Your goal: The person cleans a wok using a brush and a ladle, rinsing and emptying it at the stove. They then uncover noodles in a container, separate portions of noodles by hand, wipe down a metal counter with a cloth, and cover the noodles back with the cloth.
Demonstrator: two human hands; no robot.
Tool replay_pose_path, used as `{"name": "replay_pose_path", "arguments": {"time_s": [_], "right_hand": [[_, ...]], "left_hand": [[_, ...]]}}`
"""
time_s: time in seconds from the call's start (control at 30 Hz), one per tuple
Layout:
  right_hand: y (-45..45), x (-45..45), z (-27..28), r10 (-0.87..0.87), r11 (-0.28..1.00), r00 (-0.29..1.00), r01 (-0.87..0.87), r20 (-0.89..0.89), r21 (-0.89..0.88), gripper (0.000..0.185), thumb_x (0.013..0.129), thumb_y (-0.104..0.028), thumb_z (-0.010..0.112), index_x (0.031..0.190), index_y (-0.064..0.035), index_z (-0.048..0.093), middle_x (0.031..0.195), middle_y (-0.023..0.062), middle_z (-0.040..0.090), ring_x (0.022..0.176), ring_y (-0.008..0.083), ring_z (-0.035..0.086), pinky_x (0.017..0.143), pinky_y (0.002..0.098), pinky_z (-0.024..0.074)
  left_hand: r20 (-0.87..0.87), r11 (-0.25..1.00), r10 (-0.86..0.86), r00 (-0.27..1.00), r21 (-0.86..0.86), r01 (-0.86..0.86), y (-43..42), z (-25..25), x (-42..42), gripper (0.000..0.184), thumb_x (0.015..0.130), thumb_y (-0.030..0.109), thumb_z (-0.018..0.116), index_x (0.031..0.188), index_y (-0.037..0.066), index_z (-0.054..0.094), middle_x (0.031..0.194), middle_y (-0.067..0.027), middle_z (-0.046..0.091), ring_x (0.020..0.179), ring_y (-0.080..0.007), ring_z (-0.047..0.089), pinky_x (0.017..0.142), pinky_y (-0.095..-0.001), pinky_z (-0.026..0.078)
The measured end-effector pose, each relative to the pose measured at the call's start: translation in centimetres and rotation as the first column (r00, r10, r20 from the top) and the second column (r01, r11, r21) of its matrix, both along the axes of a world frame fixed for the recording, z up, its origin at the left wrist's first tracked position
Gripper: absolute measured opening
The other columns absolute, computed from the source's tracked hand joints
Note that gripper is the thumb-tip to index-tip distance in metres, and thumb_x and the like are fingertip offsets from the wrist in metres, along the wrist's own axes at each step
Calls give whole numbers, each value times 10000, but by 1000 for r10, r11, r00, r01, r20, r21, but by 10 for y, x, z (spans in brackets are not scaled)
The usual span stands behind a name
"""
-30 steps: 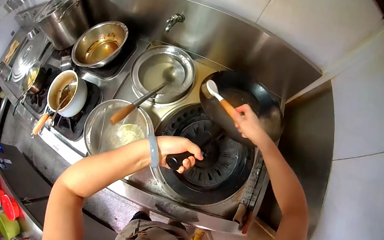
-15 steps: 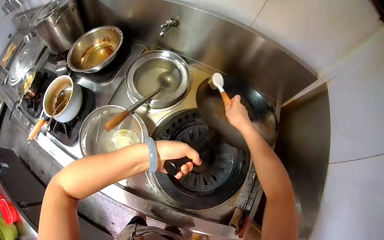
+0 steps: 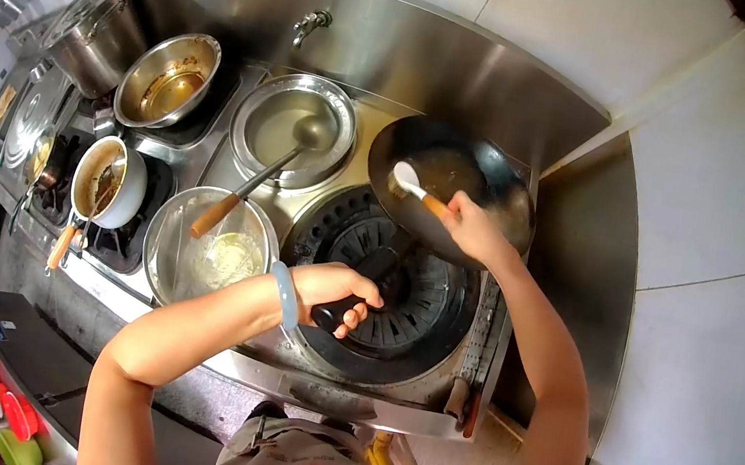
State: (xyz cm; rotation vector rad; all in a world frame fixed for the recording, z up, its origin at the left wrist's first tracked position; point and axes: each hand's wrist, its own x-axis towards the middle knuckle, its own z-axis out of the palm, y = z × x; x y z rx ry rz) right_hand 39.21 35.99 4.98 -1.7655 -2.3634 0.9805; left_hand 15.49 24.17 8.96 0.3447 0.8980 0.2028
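A dark wok (image 3: 498, 190) is held tilted above the back right of the round burner (image 3: 414, 338). My left hand (image 3: 340, 298), with a grey-blue bangle on its wrist, is closed round the wok's black handle. In my right hand (image 3: 472, 227) is a brush (image 3: 417, 189) with a white head and an orange-brown handle. The brush head is over the left part of the wok's inside, where a little brownish liquid shows. Whether the bristles touch the metal is hard to tell.
Left of the burner are a steel basin (image 3: 247, 128) with a ladle (image 3: 247, 187) across it and a strainer bowl (image 3: 164, 242). Farther left stand a white pot (image 3: 131, 192), a steel bowl (image 3: 208, 67) and a tall pot (image 3: 107, 50). A tap (image 3: 311, 25) juts from the back panel.
The brush has moved from the wok's upper left rim down over its inside, with my right hand following. My left hand keeps its hold on the handle. The whole view has shifted slightly.
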Motion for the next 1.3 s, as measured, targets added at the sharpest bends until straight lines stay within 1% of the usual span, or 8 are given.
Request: {"name": "replay_pose_path", "arguments": {"time_s": [0.33,0.4,0.73,0.87,0.93,1.0,1.1,1.3], "right_hand": [[-38,24,21,-97,950,991,64,95,306,214,860,-220,523,966,-35,517,731,169,620,688,354,612,623,422,474],[-52,7,40,-282,921,954,240,-101,-308,221,846,-245,550,923,-41,511,710,165,609,659,328,607,596,400,458],[-44,32,5,-68,983,998,65,12,169,221,885,-283,520,878,-64,496,622,88,548,550,228,529,546,369,426],[-24,0,6,-303,907,949,260,-86,-330,204,866,-240,532,904,-43,498,705,138,601,647,290,591,599,384,453],[-4,-8,-21,-207,967,978,209,-27,149,198,867,-219,525,918,-29,502,781,172,622,730,322,608,635,389,462],[0,11,-29,-205,968,978,208,-37,143,212,873,-225,518,895,-15,501,776,170,608,667,290,599,603,376,467],[-20,4,24,-245,955,964,258,98,-147,194,885,-222,502,923,-33,482,687,122,554,515,192,525,441,320,415],[-24,-30,14,-545,785,762,316,-350,-533,127,899,-227,495,965,-120,471,651,43,482,429,58,382,324,194,234]], "left_hand": [[4,993,50,999,103,-50,-27,-20,2,235,803,112,583,603,96,461,526,10,447,407,-87,432,364,-248,367],[-28,992,38,999,125,-34,-30,-21,1,237,800,109,586,598,87,463,523,5,445,412,-91,431,366,-251,371],[-36,985,29,999,173,-22,-41,-38,-2,239,792,97,586,588,84,463,522,7,434,423,-94,426,381,-268,377],[-34,983,24,999,182,-18,-42,-38,1,201,782,83,576,601,54,494,518,-10,453,426,-114,453,395,-282,408],[-46,982,18,999,189,-9,-44,-41,1,191,782,79,576,610,52,497,530,-14,459,431,-114,455,395,-282,408],[-36,978,38,999,204,-30,-44,-39,1,209,785,104,592,611,79,479,541,7,456,420,-94,441,373,-266,398],[-13,984,39,999,172,-36,-42,-41,-1,200,783,98,593,618,76,482,543,5,457,420,-95,440,370,-263,395],[-51,977,23,998,211,-12,-49,-49,3,210,779,83,591,604,73,476,531,3,447,424,-103,443,384,-277,396]]}}
